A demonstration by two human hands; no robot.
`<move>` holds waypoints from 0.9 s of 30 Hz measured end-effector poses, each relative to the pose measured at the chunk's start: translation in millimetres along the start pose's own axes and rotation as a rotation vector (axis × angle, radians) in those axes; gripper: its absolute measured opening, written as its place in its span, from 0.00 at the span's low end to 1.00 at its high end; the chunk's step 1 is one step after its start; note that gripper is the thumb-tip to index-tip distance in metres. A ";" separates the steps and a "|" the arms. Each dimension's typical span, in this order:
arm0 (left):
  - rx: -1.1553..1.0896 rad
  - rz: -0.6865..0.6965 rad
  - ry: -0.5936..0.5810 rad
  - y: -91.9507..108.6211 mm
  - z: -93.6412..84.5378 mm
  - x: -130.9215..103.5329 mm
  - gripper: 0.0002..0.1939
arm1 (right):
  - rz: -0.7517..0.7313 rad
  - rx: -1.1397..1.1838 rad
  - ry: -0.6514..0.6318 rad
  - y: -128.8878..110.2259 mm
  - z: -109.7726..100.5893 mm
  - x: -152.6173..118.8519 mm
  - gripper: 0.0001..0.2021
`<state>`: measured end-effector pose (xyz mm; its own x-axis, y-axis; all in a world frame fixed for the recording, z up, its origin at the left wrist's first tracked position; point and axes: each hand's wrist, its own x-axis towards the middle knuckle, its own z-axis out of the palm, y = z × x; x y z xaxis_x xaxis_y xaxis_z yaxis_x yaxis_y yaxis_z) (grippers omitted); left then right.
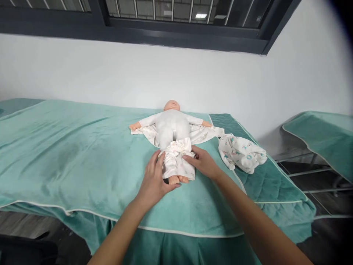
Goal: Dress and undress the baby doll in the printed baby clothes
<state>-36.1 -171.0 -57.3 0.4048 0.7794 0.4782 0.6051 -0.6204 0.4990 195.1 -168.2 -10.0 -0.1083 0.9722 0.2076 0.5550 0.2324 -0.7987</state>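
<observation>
A baby doll (173, 127) with a pale cloth body lies on its back, its head toward the wall and arms spread wide. Small white patterned pants (178, 160) cover its legs, bunched at the upper thighs, with both feet showing below the hems. My left hand (153, 180) curls around the left side of the pants, fingers at the bunched cloth and thumb beside the feet. On the other side, my right hand (204, 162) pinches the bunched top between thumb and fingers. Beneath the doll, a white patterned top (202, 134) lies spread out.
To the right lies a crumpled white garment (242, 152) with a green and red print. A green cover (82, 158) drapes over the bed. Behind stands a white wall (110, 73) below a dark window frame (179, 35). Another green-covered surface (325, 136) is at the right.
</observation>
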 end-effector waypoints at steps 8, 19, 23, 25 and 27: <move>0.046 0.053 0.021 -3.8 -9.7 19.3 0.53 | 0.021 -0.255 -0.101 -26.6 -0.8 -34.4 0.35; 0.171 -0.115 -0.343 18.0 -56.3 44.2 0.30 | 0.067 -0.345 -0.209 -37.8 -22.8 -6.9 0.16; 0.231 -0.114 -0.302 31.8 -70.1 41.3 0.22 | 0.096 -0.362 -0.229 -56.1 -29.7 -10.9 0.11; 0.193 -0.105 -0.344 39.6 -79.7 38.4 0.19 | 0.107 -0.369 -0.249 -67.3 -33.5 -15.6 0.10; 0.125 -0.081 -0.462 49.0 -94.9 34.9 0.20 | 0.086 -0.329 -0.329 -79.0 -40.4 -22.1 0.11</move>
<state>-57.3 -182.4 52.4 0.5978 0.7997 0.0562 0.7135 -0.5627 0.4175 186.9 -209.2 71.3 -0.2762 0.9574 -0.0841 0.7998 0.1805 -0.5725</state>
